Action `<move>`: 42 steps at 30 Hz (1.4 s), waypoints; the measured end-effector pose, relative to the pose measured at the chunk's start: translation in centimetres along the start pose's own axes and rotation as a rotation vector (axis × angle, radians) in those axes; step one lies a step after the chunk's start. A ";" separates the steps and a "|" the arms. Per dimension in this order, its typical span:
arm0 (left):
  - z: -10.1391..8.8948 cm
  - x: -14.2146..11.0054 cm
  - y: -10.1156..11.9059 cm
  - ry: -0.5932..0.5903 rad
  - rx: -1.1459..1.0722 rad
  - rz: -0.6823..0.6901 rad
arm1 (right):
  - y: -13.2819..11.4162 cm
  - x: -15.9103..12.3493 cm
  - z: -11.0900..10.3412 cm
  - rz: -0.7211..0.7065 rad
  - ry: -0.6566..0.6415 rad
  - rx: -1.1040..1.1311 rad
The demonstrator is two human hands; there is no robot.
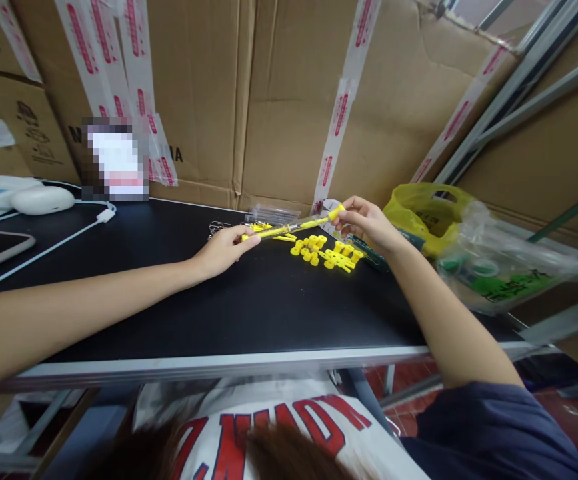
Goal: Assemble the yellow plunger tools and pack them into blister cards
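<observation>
**Thin yellow-and-clear tube (293, 229) pinched at both ends, fingers included**

So the tube is held crosswise over the black counter (269, 307), with one end gripped on each side. The left end is pinched by the left hand (221, 253), right between the thumb and the index finger, and its tip is partly covered by them. The flared yellow end piece (336, 213) at the other end is grasped by the right hand (367, 223), with the thumb and fingertips closed around its outer rim. The long middle stretch is left uncovered between the two hands, and the right end is seen a bit higher than the left. Whether the end piece is pushed all the way in can't be told, tbh; it's too small.

A bunch of little yellow parts (313, 249) is scattered on the counter, just below the tube in the view and nearer to the right hand. More slim yellow sticks (281, 235) are seen just past the left fingertips, partly hidden behind the tube, with some clear plastic tubes (275, 215) lying behind them. Off to the right, a yellow plastic bag (431, 220) and a clear bag (513, 280) are bunched together. Cardboard boxes (289, 120) are stacked along the back.
</observation>
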State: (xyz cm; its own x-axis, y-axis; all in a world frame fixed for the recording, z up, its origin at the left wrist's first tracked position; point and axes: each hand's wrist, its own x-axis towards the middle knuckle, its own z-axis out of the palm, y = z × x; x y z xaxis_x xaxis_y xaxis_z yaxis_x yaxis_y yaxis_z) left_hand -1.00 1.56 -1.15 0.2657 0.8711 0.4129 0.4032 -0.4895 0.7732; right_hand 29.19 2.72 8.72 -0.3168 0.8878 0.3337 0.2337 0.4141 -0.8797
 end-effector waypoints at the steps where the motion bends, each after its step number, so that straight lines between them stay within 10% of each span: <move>1: 0.0 0.0 0.0 -0.002 -0.003 0.002 | 0.1 0.0 0.1 0.001 -0.006 0.004; 42: 0.0 0.0 -0.2 0.000 -0.001 0.027 | 0.3 -0.2 0.2 -0.029 -0.146 -0.114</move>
State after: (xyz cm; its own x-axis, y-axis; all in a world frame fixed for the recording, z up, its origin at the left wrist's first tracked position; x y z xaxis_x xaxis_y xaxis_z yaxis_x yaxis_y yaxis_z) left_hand -1.08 1.67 -1.24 0.2763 0.8575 0.4341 0.3952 -0.5131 0.7619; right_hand 29.14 2.63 8.35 -0.4528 0.8403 0.2981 0.3227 0.4661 -0.8238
